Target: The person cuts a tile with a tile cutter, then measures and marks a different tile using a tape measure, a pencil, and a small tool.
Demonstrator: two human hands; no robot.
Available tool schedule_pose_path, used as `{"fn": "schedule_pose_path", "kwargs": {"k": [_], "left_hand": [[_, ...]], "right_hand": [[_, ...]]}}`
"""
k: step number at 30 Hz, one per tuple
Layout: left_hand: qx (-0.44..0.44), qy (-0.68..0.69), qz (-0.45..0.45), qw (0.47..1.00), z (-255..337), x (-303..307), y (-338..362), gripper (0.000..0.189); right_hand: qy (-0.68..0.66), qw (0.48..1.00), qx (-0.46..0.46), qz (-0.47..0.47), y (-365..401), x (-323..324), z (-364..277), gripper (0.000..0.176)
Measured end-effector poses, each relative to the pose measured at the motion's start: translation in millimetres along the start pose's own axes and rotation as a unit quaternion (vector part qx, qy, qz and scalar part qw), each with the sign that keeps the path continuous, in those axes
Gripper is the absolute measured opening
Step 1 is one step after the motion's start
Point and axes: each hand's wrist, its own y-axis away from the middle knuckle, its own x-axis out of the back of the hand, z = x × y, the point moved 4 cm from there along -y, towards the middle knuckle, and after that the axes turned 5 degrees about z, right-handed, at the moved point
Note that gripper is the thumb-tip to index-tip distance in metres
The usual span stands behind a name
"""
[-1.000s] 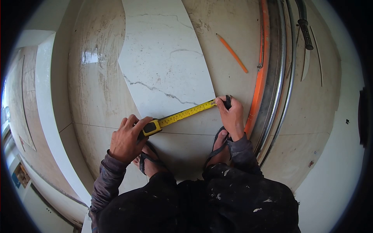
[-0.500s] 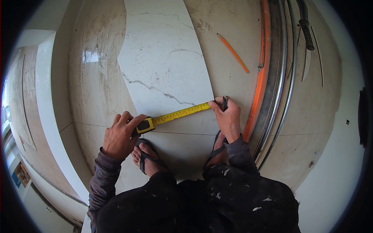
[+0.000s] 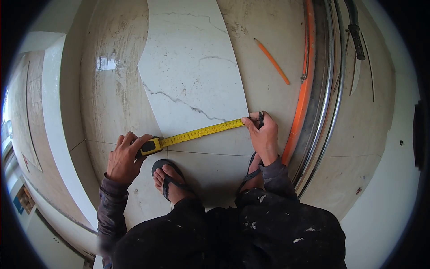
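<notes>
My left hand (image 3: 126, 158) grips the black-and-yellow case of a tape measure (image 3: 204, 132), just beyond the left corner of a white marble-patterned tile (image 3: 192, 76). The yellow blade runs along the tile's near edge, rising slightly to the right. At the tile's right corner, my right hand (image 3: 263, 136) pinches the blade's end between thumb and fingers. A dark band shows on one finger of that hand. The end hook is hidden by the fingers.
An orange pencil (image 3: 272, 61) lies on the floor right of the tile. Farther right run a long orange bar (image 3: 296, 116) and metal rails (image 3: 323, 103). A black-handled tool (image 3: 356, 42) lies beyond them. My sandalled feet stand close below the blade.
My left hand has moved left with the case, drawing out more blade, from inside the tile's left corner to past it. My right hand stays at the tile's right corner.
</notes>
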Motion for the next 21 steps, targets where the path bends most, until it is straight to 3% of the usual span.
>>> {"fn": "schedule_pose_path", "kwargs": {"k": [18, 21], "left_hand": [[-0.009, 0.022, 0.017, 1.000, 8.2, 7.5, 6.3, 0.058], [-0.025, 0.047, 0.002, 0.999, 28.0, 15.8, 16.3, 0.056]], "right_hand": [[-0.011, 1.000, 0.019, -0.002, 5.1, 9.2, -6.0, 0.025], [-0.036, 0.994, -0.054, -0.085, 27.5, 14.4, -9.3, 0.020]]}}
